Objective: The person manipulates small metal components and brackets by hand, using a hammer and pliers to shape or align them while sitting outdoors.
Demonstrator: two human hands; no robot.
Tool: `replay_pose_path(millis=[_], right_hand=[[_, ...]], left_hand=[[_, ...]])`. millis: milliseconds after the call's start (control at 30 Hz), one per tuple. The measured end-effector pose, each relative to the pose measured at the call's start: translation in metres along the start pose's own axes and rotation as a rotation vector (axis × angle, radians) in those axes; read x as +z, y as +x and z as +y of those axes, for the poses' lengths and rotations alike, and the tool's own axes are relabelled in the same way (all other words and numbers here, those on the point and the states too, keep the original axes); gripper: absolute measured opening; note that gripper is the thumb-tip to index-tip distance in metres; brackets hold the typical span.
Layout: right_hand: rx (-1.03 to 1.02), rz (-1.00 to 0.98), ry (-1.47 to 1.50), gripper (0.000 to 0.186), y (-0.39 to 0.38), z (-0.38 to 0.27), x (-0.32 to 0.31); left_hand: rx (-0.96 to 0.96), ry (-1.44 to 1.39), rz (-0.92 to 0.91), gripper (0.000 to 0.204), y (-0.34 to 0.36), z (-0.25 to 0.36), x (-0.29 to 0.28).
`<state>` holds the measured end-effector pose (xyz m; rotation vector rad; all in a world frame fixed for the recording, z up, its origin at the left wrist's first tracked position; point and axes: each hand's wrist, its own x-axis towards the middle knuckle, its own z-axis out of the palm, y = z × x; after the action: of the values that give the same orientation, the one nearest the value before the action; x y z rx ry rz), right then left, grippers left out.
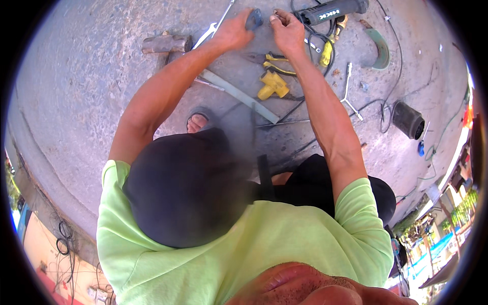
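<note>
My left hand [234, 31] is closed around a small dark blue-grey piece [254, 19] that looks like a bracket or block; its exact kind does not show. Just across from it, my right hand [290, 31] has thumb and fingers pinched together, and whatever sits between them is too small to name. The two hands are a little apart, above the concrete ground. An open-end wrench [205, 35] lies beside my left wrist. Near my right hand is a black power tool [333, 11] with its cord.
A hammer [168, 43] lies at the left. Yellow-handled pliers [277, 66], a yellow connector block [273, 85] and a flat metal bar [241, 95] lie between my arms. Rightward are a Y-shaped wrench [348, 91], a curved green metal piece [378, 49] and a black cylinder [407, 120].
</note>
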<state>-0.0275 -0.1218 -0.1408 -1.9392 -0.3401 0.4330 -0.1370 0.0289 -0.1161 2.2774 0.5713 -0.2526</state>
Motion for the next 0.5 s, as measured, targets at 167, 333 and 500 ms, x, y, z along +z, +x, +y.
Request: replay_pose_path(millis=[167,333,500], right_hand=[[0.022,-0.053,0.051,0.032,0.008,0.014,0.002],[0.022,-0.056,0.042,0.029,0.013,0.017,0.008],[0.02,-0.094,-0.004,0.027,0.011,0.014,0.007]], left_hand=[[-0.005,0.023,0.006,0.072,0.001,0.006,-0.002],[-0.014,0.001,0.029,0.071,0.005,0.004,0.003],[-0.079,0.009,-0.011,0.071,0.001,0.016,-0.004]])
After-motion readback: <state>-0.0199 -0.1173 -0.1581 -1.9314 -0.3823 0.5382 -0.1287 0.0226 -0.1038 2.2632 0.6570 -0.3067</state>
